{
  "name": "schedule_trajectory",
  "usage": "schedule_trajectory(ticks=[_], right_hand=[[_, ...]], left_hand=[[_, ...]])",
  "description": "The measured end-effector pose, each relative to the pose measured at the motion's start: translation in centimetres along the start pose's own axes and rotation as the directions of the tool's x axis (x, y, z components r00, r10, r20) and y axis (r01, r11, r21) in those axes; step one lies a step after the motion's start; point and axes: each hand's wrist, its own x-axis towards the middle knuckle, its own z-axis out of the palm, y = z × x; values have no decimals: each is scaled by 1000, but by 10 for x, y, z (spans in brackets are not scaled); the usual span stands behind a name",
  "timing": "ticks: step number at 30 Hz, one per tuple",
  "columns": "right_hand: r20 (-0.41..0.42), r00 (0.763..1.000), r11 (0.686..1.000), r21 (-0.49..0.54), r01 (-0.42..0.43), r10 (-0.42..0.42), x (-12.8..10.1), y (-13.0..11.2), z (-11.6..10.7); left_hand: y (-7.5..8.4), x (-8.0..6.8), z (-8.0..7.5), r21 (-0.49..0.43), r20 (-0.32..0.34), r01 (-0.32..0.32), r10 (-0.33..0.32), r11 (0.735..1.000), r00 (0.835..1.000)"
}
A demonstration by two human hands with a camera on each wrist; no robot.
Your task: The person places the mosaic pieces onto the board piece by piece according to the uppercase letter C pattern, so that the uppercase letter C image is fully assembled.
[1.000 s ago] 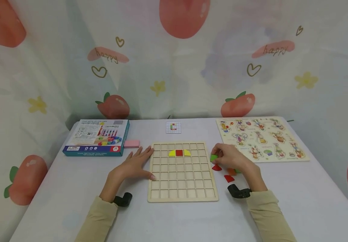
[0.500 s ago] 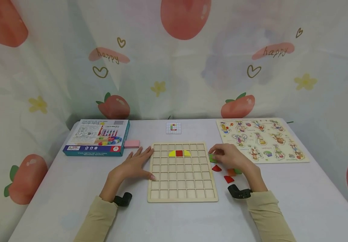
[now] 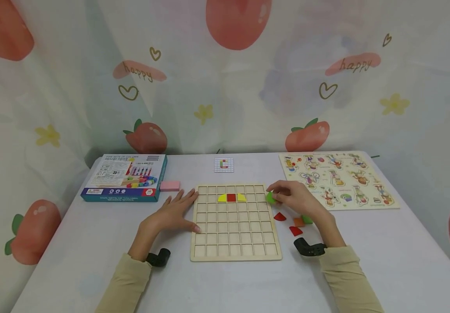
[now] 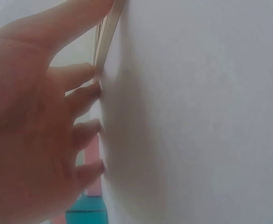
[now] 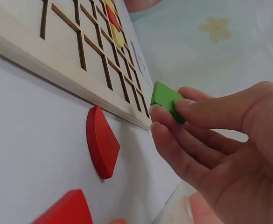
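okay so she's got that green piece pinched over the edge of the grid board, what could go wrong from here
The right hand pinches the green piece only by its edge, so it might slip and drop onto the grid board. Coming in low, it could knock the yellow and red pieces already seated. The left hand rests flat at the board's edge; if it lifts, the board may slide.

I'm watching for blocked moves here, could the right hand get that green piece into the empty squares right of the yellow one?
Probably yes. The right hand pinches the green piece at the grid board edge; those squares are empty, with nothing between.
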Motion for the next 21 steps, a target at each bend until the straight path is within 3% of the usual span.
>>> schedule_trajectory(ticks=[10,17,21], right_hand=[[-11,1000,994,111,-2,3,2,-7,7],[9,1000,992,124,-25,24,4,-10,13],[10,1000,990,143,-8,7,6,-11,18]], left_hand=[[-5,5,3,-21,-16,-11,10,1000,1000],[0,-1,-1,-9,-13,-9,8,1000,1000],[-3,4,2,-4,-11,-3,3,1000,1000]])
